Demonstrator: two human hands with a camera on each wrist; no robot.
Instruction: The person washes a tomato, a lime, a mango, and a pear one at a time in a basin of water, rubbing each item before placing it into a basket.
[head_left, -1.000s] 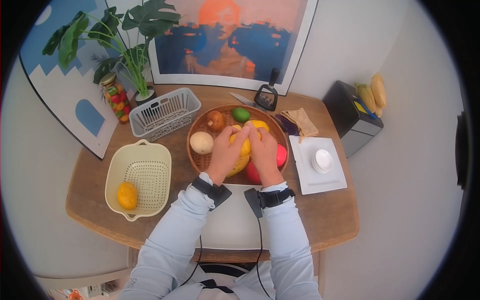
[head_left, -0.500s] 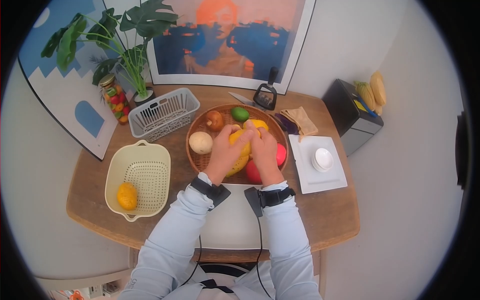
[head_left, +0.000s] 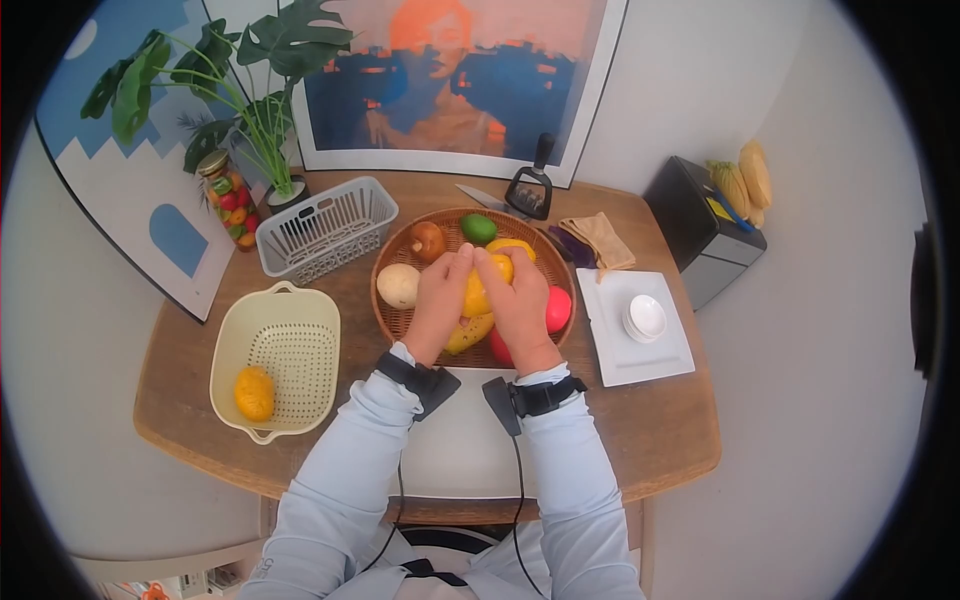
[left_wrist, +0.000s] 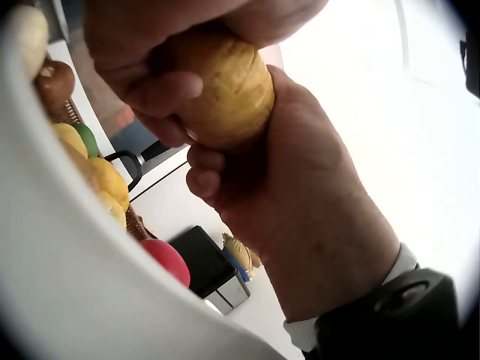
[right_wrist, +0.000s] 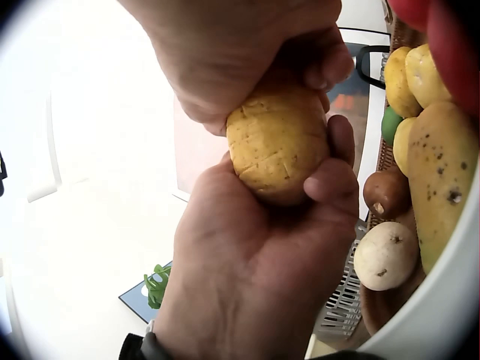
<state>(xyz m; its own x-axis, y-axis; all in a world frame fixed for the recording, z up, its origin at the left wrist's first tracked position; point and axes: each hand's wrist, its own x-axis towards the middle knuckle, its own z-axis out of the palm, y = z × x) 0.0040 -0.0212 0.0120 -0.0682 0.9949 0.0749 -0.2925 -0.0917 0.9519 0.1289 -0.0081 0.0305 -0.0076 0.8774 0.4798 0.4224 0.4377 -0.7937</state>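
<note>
Both hands grip one potato-like yellow vegetable with shallow creases, lifted over a round wicker basket. My left hand curls round one side of it and my right hand round the other, their fingertips close together. Fingers and palms hide much of its surface. Inside the basket lie a brown onion, a round whitish vegetable, a green fruit, a long spotted yellow fruit, a red item and several yellow pieces. A similar yellow vegetable sits in the cream colander at left.
Behind stand a grey plastic basket, a jar, a potted plant and a black-handled grater by a knife blade. Right of the wicker basket, a white tray bears small white dishes.
Both hands have shifted slightly left, and their fingers have changed position round the yellow vegetable. The fingertips now meet further left. The things on the table stay put.
</note>
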